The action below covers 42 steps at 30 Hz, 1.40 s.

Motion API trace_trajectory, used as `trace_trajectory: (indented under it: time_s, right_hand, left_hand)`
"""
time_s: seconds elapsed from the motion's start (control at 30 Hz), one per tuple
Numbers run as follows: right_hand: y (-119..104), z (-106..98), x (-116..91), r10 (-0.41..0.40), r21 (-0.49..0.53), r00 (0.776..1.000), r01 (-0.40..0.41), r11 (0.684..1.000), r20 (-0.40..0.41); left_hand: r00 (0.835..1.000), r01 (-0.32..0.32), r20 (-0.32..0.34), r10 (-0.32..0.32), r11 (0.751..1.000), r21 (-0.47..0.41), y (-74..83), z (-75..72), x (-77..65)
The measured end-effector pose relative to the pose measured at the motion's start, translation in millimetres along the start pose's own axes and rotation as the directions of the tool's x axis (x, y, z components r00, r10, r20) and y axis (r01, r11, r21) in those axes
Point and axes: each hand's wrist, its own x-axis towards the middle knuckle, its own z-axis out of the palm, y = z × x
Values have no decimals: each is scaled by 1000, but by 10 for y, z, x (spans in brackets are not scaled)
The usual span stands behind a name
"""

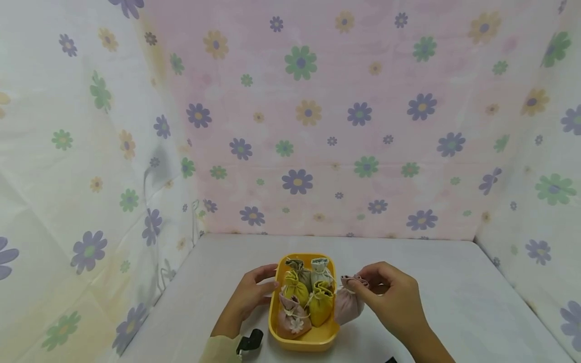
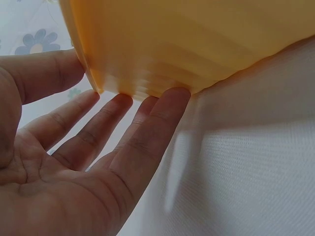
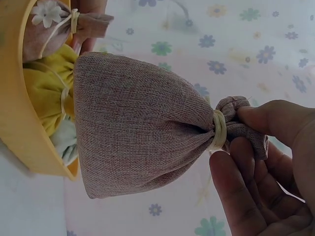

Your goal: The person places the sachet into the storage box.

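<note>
In the head view, a yellow plastic box (image 1: 303,346) holds several small drawstring pouches. My left hand (image 1: 247,295) rests against its left side; in the left wrist view the straight fingertips (image 2: 174,98) touch the outer wall and the thumb lies by the rim. My right hand (image 1: 397,300) pinches the gathered neck of a dusty-pink drawstring pouch (image 1: 348,306), just above its cream cord. That pouch hangs at the box's right edge, its base overlapping the rim in the head view. In the right wrist view its full body (image 3: 142,128) is plump and tied.
Inside the box are a pink pouch with a white flower (image 1: 294,322), yellow pouches (image 1: 321,305), an olive-brown pouch (image 1: 299,272) and a pale grey-green pouch (image 1: 321,272). A black object (image 1: 251,341) lies near the left wrist. Flower-printed cloth (image 1: 299,126) encloses the white table (image 1: 422,282).
</note>
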Motion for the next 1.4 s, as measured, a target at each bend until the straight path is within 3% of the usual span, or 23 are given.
trace_trajectory:
  time_s: [0.17,0.47,0.8,1.4]
  right_hand:
    - [-50,53,-26,-8,62,999,6,998,36]
    - [-93,244,-128,38,182,994,-56,982,99]
    - [-103,445,-205,38,246,989,-74,966,146]
    - [-25,510,-198,55,76,988,-67,995,147]
  left_hand:
    - [1000,-5,3,5,1000,11,15,8,22]
    - [1000,5,1,-5,1000,9,-14,-12,-9]
    - [1000,3,7,-3,1000,-6,-18,-24,-5]
    - [1000,-4,5,4,1000,0,-16,-11,7]
